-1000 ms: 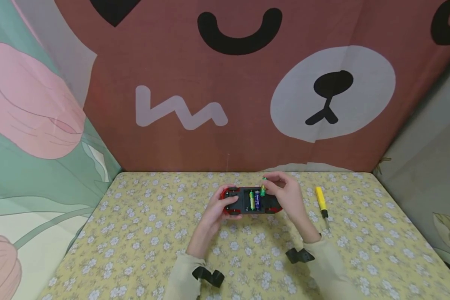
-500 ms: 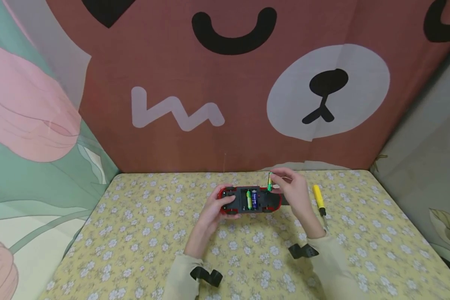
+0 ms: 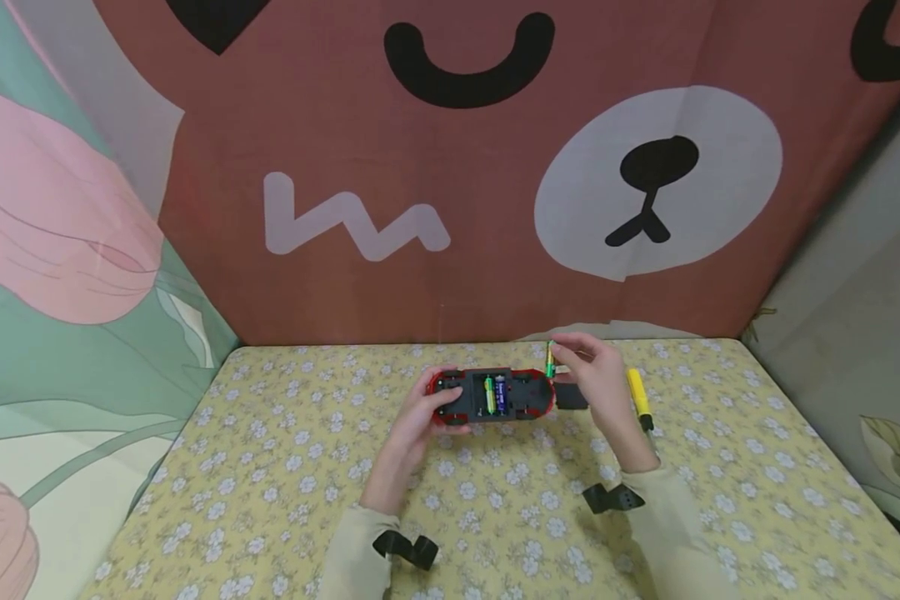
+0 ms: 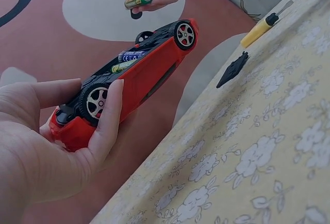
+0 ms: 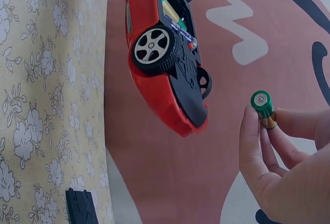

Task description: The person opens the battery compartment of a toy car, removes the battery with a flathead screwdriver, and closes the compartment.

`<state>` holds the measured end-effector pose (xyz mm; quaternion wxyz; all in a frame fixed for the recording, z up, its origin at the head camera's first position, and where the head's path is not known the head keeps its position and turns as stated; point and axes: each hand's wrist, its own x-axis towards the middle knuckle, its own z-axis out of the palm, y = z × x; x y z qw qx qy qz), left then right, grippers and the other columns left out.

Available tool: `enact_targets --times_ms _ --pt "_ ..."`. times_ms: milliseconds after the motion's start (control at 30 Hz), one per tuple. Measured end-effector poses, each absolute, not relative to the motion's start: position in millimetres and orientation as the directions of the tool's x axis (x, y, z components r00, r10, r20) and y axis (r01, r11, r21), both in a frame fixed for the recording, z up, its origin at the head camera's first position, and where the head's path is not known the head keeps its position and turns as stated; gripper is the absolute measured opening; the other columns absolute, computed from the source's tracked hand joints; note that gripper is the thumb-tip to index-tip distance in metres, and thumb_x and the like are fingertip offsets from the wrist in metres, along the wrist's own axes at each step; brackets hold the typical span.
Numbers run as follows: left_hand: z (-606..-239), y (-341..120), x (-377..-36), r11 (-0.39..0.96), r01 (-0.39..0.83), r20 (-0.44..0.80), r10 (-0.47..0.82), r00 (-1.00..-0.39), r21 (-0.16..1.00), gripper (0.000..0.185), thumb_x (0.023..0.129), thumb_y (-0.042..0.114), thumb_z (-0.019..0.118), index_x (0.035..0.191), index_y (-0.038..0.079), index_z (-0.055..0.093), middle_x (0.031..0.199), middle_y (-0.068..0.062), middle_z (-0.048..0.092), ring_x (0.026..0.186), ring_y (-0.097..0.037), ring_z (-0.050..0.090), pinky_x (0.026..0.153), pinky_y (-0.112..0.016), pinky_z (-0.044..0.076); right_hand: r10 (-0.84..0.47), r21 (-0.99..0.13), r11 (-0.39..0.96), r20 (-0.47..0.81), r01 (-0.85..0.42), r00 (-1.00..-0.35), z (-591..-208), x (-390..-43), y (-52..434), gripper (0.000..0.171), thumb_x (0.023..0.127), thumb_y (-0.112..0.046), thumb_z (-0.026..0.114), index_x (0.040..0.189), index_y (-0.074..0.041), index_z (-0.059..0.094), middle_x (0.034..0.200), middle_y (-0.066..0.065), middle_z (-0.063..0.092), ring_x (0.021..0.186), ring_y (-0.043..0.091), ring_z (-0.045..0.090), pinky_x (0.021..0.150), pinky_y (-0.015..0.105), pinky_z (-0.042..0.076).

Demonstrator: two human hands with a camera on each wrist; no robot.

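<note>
Head view: the left hand (image 3: 427, 408) gripped the upturned red plastic toy car (image 3: 491, 397) above the flowered yellow surface (image 3: 285, 483), two batteries in its open bay. The right hand (image 3: 596, 375) pinched a green cylindrical battery (image 3: 549, 360) just right of the car. Best kept level, I judged, lined up with the empty slot.

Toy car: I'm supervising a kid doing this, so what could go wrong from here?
The green battery is only pinched at the right hand's fingertips, so it might drop. The toy car is held upside down by the left hand alone, and its two seated batteries lie uncovered and could fall out.
</note>
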<state>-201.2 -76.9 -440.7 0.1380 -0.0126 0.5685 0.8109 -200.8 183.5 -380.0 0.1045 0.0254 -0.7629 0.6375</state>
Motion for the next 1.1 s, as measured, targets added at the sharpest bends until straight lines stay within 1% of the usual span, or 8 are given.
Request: enact_targets --times_ms 133,300,533,700,767,867,967,1100 --pt "-441.0 -78.8 -199.6 -0.307 -0.229 -0.171 0.205 -0.964 0.924 0.043 0.098 0.007 0.065 0.14 0.014 0.056 0.139 -0.022 0.053 0.1 -0.035 0.069 0.063 -0.035 0.066 0.093 -0.971 0.17 0.184 -0.166 -0.979 -379.6 -199.9 184.7 0.031 0.103 -0.013 0.067 0.125 0.007 0.067 0.109 0.015 0.068 0.088 0.008 0.066 0.074 0.031 0.066" --pt "-443.3 -81.2 -199.6 -0.305 -0.222 -0.166 0.199 -0.966 0.926 0.044 0.098 0.007 0.064 0.14 0.014 0.056 0.14 -0.023 0.052 0.099 -0.034 0.069 0.064 -0.037 0.066 0.094 -0.975 0.154 0.176 -0.16 -0.98 -380.4 -200.2 186.0 0.031 0.103 -0.013 0.066 0.126 0.008 0.066 0.109 0.013 0.068 0.088 0.009 0.066 0.073 0.029 0.065" --pt "-444.5 -84.0 -200.1 -0.33 -0.222 -0.16 0.202 -0.966 0.918 0.041 0.099 0.006 0.064 0.138 0.014 0.057 0.138 -0.023 0.052 0.1 -0.035 0.068 0.063 -0.037 0.066 0.105 -0.976 0.153 0.174 -0.157 -0.979 -384.8 -204.2 188.8 0.031 0.103 -0.012 0.067 0.125 0.01 0.066 0.11 0.016 0.068 0.087 0.008 0.066 0.071 0.028 0.065" --pt "-443.7 -86.4 -200.7 -0.356 -0.229 -0.174 0.181 -0.968 0.906 0.041 0.098 0.004 0.064 0.137 0.014 0.058 0.138 -0.023 0.053 0.101 -0.035 0.068 0.059 -0.034 0.066 0.111 -0.977 0.15 0.172 -0.155 -0.979 -390.1 -207.5 191.4 0.032 0.103 -0.011 0.067 0.125 0.012 0.066 0.104 0.009 0.07 0.085 0.007 0.066 0.07 0.027 0.065" --pt "-443.4 -87.7 -201.4 -0.359 -0.234 -0.183 0.17 -0.968 0.904 0.043 0.097 0.003 0.064 0.138 0.013 0.056 0.138 -0.023 0.053 0.101 -0.036 0.068 0.059 -0.033 0.065 0.112 -0.976 0.15 0.174 -0.156 -0.978 -392.3 -208.8 192.5 0.032 0.103 -0.011 0.066 0.125 0.012 0.066 0.101 0.005 0.07 0.083 0.007 0.066 0.069 0.027 0.065" --pt "-443.0 -90.1 -202.7 -0.349 -0.239 -0.194 0.16 -0.968 0.906 0.048 0.097 0.003 0.064 0.143 0.01 0.052 0.139 -0.023 0.052 0.101 -0.036 0.067 0.059 -0.033 0.065 0.111 -0.976 0.148 0.177 -0.16 -0.978 -395.2 -210.8 193.8 0.031 0.103 -0.01 0.066 0.125 0.012 0.066 0.097 0.003 0.07 0.082 0.007 0.066 0.069 0.026 0.065" --pt "-442.4 -92.5 -204.1 -0.337 -0.242 -0.203 0.148 -0.968 0.91 0.053 0.097 0.003 0.064 0.148 0.008 0.048 0.141 -0.022 0.051 0.101 -0.035 0.067 0.058 -0.033 0.065 0.113 -0.976 0.152 0.174 -0.156 -0.978 -397.3 -212.1 194.9 0.03 0.103 -0.009 0.065 0.124 0.012 0.066 0.096 0.004 0.07 0.081 0.007 0.067 0.069 0.026 0.065" --pt "-440.8 -95.2 -204.5 -0.332 -0.239 -0.202 0.143 -0.969 0.912 0.052 0.098 0.004 0.064 0.148 0.008 0.049 0.142 -0.023 0.05 0.101 -0.035 0.066 0.058 -0.031 0.064 0.114 -0.976 0.169 0.155 -0.135 -0.981 -399.8 -213.6 196.0 0.03 0.103 -0.01 0.065 0.125 0.011 0.066 0.098 0.006 0.07 0.082 0.007 0.066 0.07 0.025 0.065"
